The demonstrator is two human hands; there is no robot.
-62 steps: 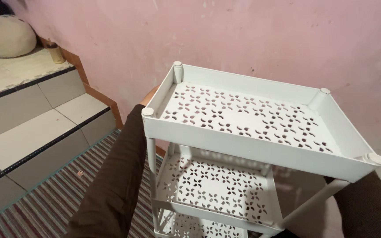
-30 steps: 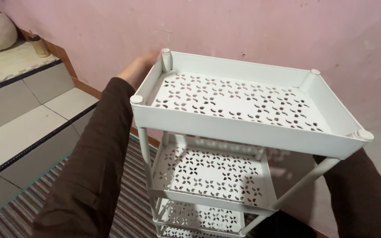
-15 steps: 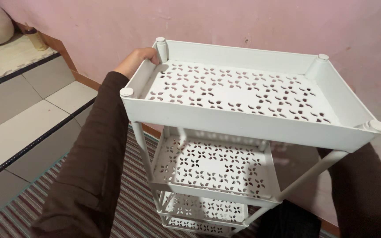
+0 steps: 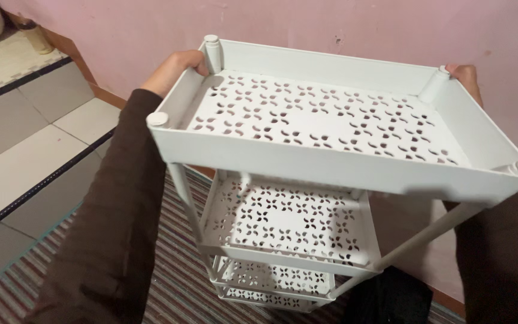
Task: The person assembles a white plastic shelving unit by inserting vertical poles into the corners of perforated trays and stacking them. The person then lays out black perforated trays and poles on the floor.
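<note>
White tiered rack (image 4: 307, 180) held mid-frame before pink wall (image 4: 391, 30); its perforated top tray (image 4: 331, 114) is empty. Left hand (image 4: 175, 69) grips the 10 o'clock corner, right hand (image 4: 466, 78) the 2 o'clock corner. Lower shelves likewise bare.

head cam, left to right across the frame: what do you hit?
Tiled steps → striped rug → left sleeve → left hand → white perforated shelf rack → right hand, with the pink wall behind it all.
</note>
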